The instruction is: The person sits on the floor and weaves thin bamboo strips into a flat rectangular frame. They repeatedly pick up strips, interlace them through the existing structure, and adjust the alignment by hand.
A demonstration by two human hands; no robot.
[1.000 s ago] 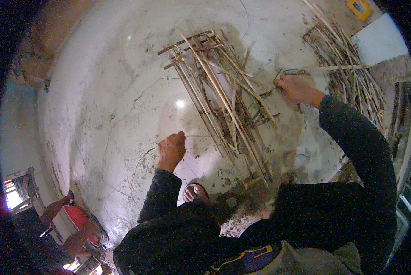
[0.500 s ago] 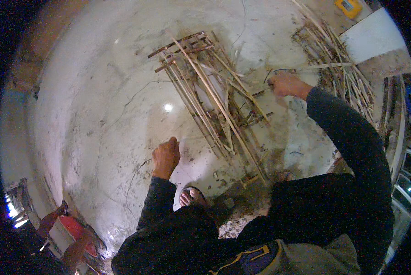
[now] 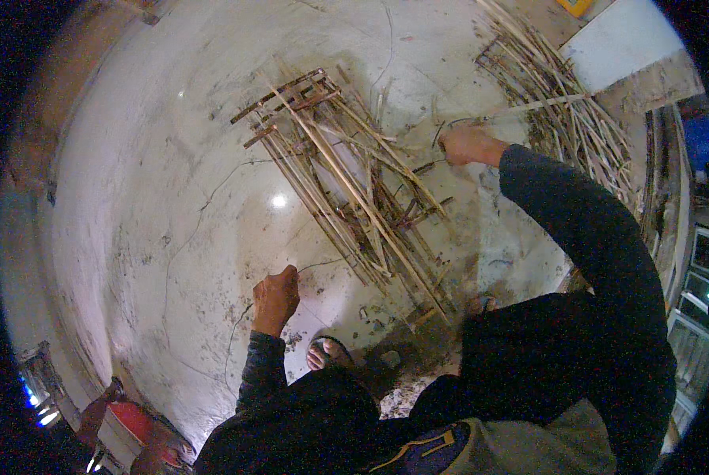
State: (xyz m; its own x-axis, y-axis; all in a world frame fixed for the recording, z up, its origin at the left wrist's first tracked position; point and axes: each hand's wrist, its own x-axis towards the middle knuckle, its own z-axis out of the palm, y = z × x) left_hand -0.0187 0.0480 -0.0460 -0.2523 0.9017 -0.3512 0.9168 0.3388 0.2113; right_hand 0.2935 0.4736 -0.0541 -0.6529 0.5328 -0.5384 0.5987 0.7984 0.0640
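A long bundle of thin wooden strips (image 3: 323, 146) lies slantwise on the pale floor, with short crosspieces at its far end. My left hand (image 3: 275, 301), left of the bundle's near end, is closed round a thin dark wire (image 3: 320, 263). One length of it runs from the fist toward the bundle; another trails down from the hand. Beyond the bundle's right side, my right hand (image 3: 472, 145) is closed, fingertips pinched together. Thin dark strands show at its fingertips, like wire, though exactly what it grips is too small to make out.
A second pile of strips (image 3: 572, 119) lies at the far right, near a white board (image 3: 623, 43). My sandalled foot (image 3: 327, 352) stands close to the bundle's near end. At the lower left another person's hand is by a red and white object (image 3: 129, 423).
The view has shifted, so the bundle appears further left and lower. My hands have drawn slightly further apart, and the wire between my left hand and the bundle now shows. Both remain closed.
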